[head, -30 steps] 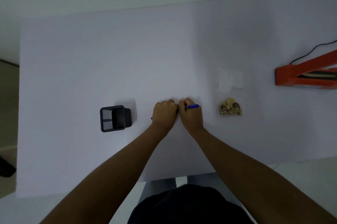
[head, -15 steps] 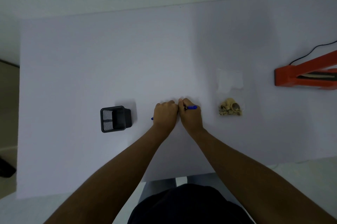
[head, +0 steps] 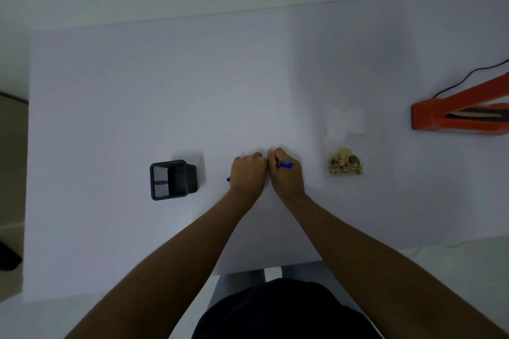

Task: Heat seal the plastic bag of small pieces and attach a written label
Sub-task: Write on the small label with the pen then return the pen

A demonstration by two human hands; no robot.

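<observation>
Two hands meet at the middle of the surface (head: 165, 90), close to its near edge: the left hand (head: 248, 173) is clenched, a blue tip poking out at its left side, perhaps a pen cap, though I cannot tell for sure; the right hand (head: 286, 173) grips a blue pen (head: 285, 164) whose free end points toward the right edge. Since a second ago almost nothing has shifted: the pen's free end has drawn slightly in toward the hand and both fists have stayed pressed together, which suggests writing in small strokes on a label hidden under the hands; no label can be seen. The plastic bag (head: 345, 129) lies well apart to the right, flat and clear, with the small pieces (head: 344, 165) bunched at the end nearer the person. The orange heat sealer (head: 454, 115) sits at the right edge with its arm raised and its cord trailing off. A black mesh pen holder (head: 172, 180) stands left of the hands. Judging by this layout, the sealing may already be done, though the seam is too faint to confirm, and the label remains to be finished and stuck to the bag.
</observation>
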